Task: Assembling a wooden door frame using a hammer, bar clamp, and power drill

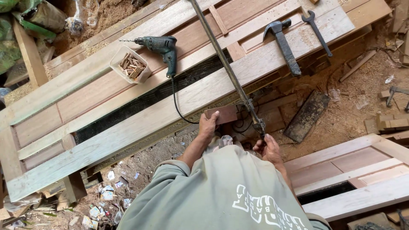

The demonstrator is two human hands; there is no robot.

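The block [222, 114], a small flat piece of reddish-brown wood, sits against the near edge of the door [128, 102], just left of the clamp [230, 70]. The left hand [208, 124] presses on it, thumb on top and fingers curled under its left end, so the hand is closed on the block. The right hand [267, 148] is wrapped around the clamp's near end, where the screw handle comes down below the door edge; the fingers are closed on it, though how tightly is hard to tell from above.

The clamp is 1 long metal bar that runs across the door from the far side to the near edge, slanting toward the right hand. The door is pale unfinished wood with recessed panels, lying flat and taking up most of the view. On it, to the left, a green drill [161, 47] lies on its side with its bit pointing left, its black cord trailing off the near edge. Just beside the bit stands a white tub [130, 64] full of short wooden dowels. Right of the clamp lie a hammer [282, 44] and, near it, a dark spanner [317, 32]. A 2nd door [353, 179] of the same kind lies at the lower right. Sawdust and offcuts cover the ground [341, 115].
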